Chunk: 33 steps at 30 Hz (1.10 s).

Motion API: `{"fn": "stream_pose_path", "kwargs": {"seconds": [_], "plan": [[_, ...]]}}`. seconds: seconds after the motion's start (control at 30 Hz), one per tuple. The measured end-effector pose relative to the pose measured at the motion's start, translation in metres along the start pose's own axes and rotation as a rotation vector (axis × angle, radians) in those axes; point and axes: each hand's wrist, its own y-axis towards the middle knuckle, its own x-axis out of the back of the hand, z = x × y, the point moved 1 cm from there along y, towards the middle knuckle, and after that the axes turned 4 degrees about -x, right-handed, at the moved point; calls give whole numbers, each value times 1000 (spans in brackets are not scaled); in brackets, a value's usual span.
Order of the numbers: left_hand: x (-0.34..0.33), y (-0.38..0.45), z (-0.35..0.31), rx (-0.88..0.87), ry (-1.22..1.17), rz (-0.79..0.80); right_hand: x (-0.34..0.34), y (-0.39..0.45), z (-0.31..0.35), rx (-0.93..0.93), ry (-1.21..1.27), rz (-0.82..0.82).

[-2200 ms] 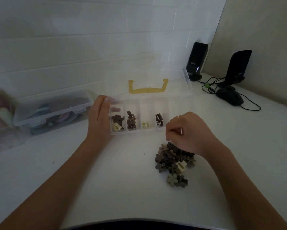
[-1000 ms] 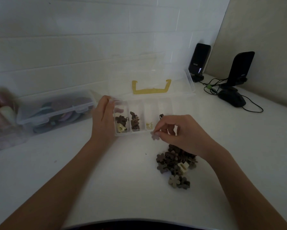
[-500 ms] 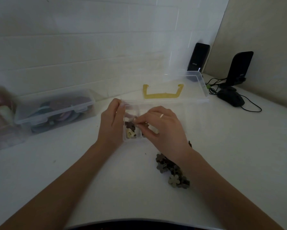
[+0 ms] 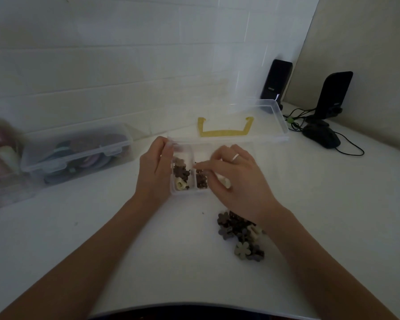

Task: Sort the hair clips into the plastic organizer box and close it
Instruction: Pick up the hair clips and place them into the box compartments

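A clear plastic organizer box (image 4: 187,193) with several compartments lies open on the white table, its lid (image 4: 267,132) with a yellow handle (image 4: 224,133) folded back. My left hand (image 4: 155,172) grips the box's left end. My right hand (image 4: 236,181) reaches over the compartments and hides most of them, with thumb and forefinger tips at the divider between the first two. I see nothing between those fingers. Brown flower-shaped clips and a cream one (image 4: 180,184) lie in the first compartment. A pile of loose hair clips (image 4: 238,232) sits under my right wrist.
A second clear box (image 4: 78,153), latched and full of round items, stands at the left by the wall. Two black speakers (image 4: 276,82) (image 4: 335,93), a black mouse (image 4: 321,136) and cables occupy the back right corner. The table's front edge runs near my body.
My right hand picked a brown flower clip from the pile, carried it left over the box and now hovers at the first compartments. The view shifted slightly left.
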Motion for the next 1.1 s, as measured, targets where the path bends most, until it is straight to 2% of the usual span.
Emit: {"fn": "stream_pose_path", "kwargs": {"seconds": [0.1, 0.2, 0.27, 0.37, 0.53, 0.97, 1.03, 1.1], "plan": [[2, 2, -1, 42, -19, -21, 20, -3, -5, -106, 84, 180], [4, 4, 0, 44, -14, -41, 27, -6, -12, -167, -37, 380], [6, 5, 2, 30, -3, -45, 32, -6, -13, -176, -69, 403], [8, 7, 5, 7, 18, -54, 36, -5, -12, -164, 53, 413], [9, 8, 9, 37, 17, -66, 32, -6, -7, -193, -9, 678], [10, 8, 11, 39, 81, -58, 23, -9, -4, -198, 105, 806], [11, 8, 14, 48, 120, -31, 22, -8, -3, -191, 146, 765], [11, 8, 13, 54, 58, -47, 23, -6, -2, -178, 212, 654]]}}
